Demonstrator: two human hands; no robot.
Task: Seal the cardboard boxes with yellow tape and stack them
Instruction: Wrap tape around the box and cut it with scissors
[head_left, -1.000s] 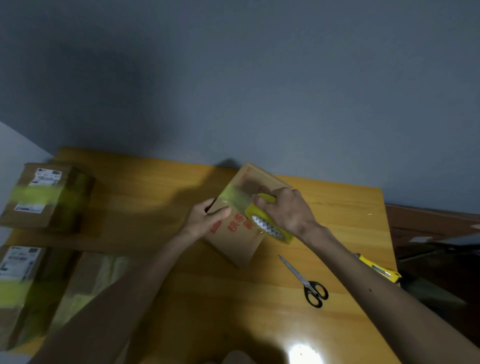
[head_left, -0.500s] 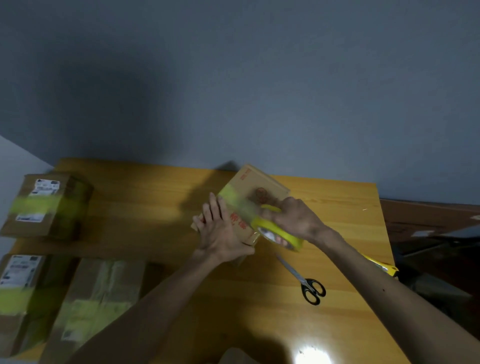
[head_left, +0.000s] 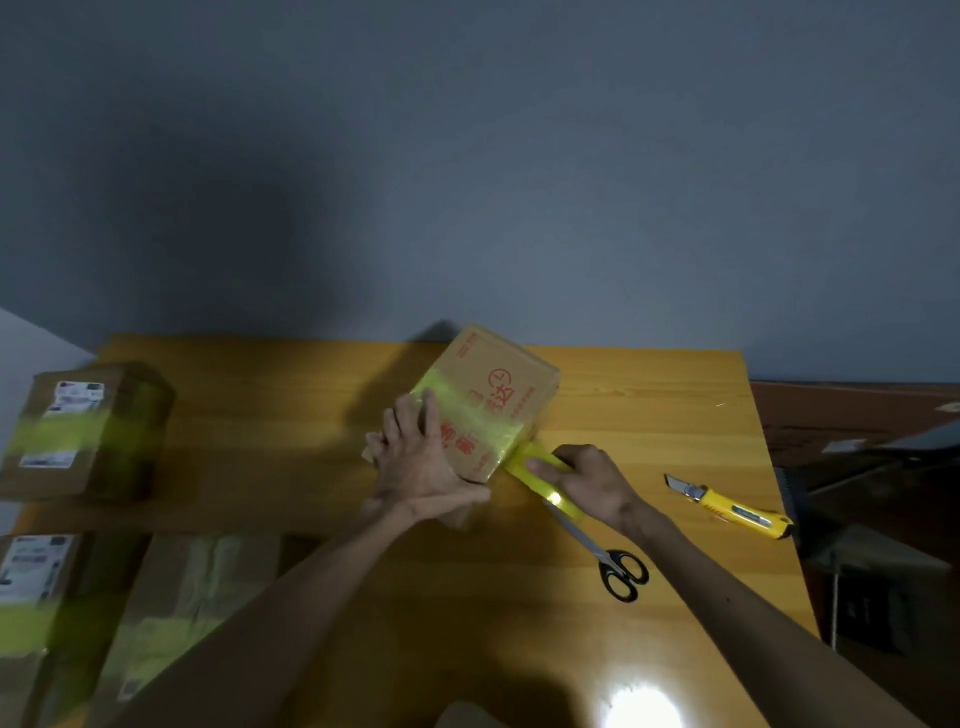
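- The cardboard box (head_left: 491, 395) stands tilted on one corner just above the middle of the frame, on the yellow wooden surface (head_left: 291, 415). Red print shows on its upward face.
- A band of yellow tape (head_left: 457, 415) crosses that face from the box's left edge to its lower right edge.
- The left hand (head_left: 421, 462) lies flat against the near left side of the box. Its fingers (head_left: 415, 415) are straight and press on the cardboard and the end of the tape band.
- The right hand (head_left: 592, 483), just right of the box's lower corner, has its fingers (head_left: 548, 467) curled round the tape roll (head_left: 517, 467). The roll touches the box edge where the band ends.
- Black-handled scissors (head_left: 613, 561) lie on the surface below the right hand, their blades pointing under the wrist.
- A yellow utility knife (head_left: 727, 506) lies to the right, near the surface's edge, with its blade out.
- Three taped boxes sit at the left: one at mid left (head_left: 88, 431), one at the lower left edge (head_left: 31, 597), and a third (head_left: 176, 597) beside it, partly hidden by the left forearm.
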